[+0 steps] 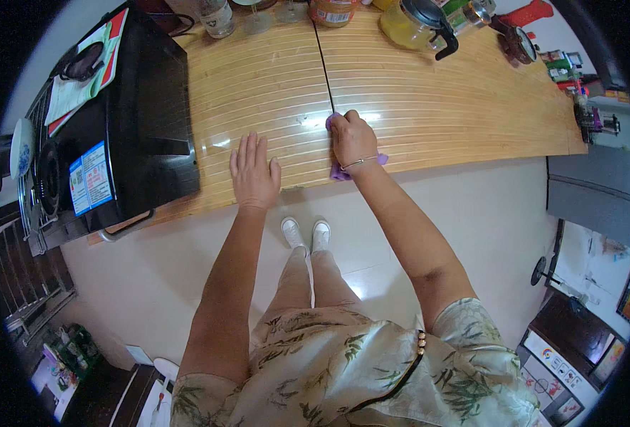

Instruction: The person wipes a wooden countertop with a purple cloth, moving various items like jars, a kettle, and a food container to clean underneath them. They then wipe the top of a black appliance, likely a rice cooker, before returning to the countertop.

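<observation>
My right hand (354, 139) is closed over a bunched purple cloth (340, 171) and presses it on the wooden tabletop (258, 85), close to the front edge. Parts of the cloth stick out beyond the fingertips and under the wrist; the rest is hidden beneath the hand. A thin bracelet circles that wrist. My left hand (255, 173) rests flat on the wood further left, fingers stretched out and holding nothing. Just right of the cloth's far end, a dark seam (323, 67) runs back across the tabletop.
At the left stands a black cabinet-like appliance (151, 107) with papers and sunglasses on top. Along the back are a glass teapot (416, 27) with yellowish liquid, a jar (333, 11), and glasses (217, 21). A round clock-like object (520, 46) and small bottles (563, 67) line the far right.
</observation>
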{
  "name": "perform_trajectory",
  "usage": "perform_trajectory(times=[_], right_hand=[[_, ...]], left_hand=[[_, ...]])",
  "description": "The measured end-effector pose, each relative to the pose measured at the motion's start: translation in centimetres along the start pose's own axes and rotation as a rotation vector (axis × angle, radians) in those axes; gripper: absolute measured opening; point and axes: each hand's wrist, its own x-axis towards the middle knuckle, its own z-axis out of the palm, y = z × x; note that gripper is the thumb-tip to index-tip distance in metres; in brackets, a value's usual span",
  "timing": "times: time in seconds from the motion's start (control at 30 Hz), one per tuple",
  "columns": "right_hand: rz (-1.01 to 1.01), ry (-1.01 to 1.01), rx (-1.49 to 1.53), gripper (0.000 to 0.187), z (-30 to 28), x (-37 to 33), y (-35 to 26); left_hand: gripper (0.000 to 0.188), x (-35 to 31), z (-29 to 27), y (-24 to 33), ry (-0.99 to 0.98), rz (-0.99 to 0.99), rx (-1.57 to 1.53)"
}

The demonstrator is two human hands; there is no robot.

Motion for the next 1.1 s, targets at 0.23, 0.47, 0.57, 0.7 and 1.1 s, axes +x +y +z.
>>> perform_trajectory(times=[0.23, 0.47, 0.57, 0.7, 1.1], right_hand=[[-0.029, -0.116, 0.079, 0.004, -1.9, -8.4, 0.3], [0.160, -0.084, -0.070, 0.011, 0.0, 2.0, 1.2], [0.032, -0.155, -0.035, 0.009, -2.0, -3.5, 0.6], [-0.010, -0.154, 0.120, 0.008, -2.4, -6.3, 0.8], [0.013, -0.076, 0.092, 0.011, 2.6, 10.7, 2.7]], left_hand=[[0.053, 0.0, -0.1, -0.5, -0.022, -0.041, -0.008], [0.054, 0.2, -0.1, 0.0, -0.020, -0.004, 0.001], [0.053, 0.1, -0.2, -0.1, -0.039, -0.039, -0.006], [0.053, 0.0, 0.0, -0.3, -0.027, -0.021, -0.010], [0.055, 0.4, -0.9, 0.3, -0.064, -0.017, 0.014]])
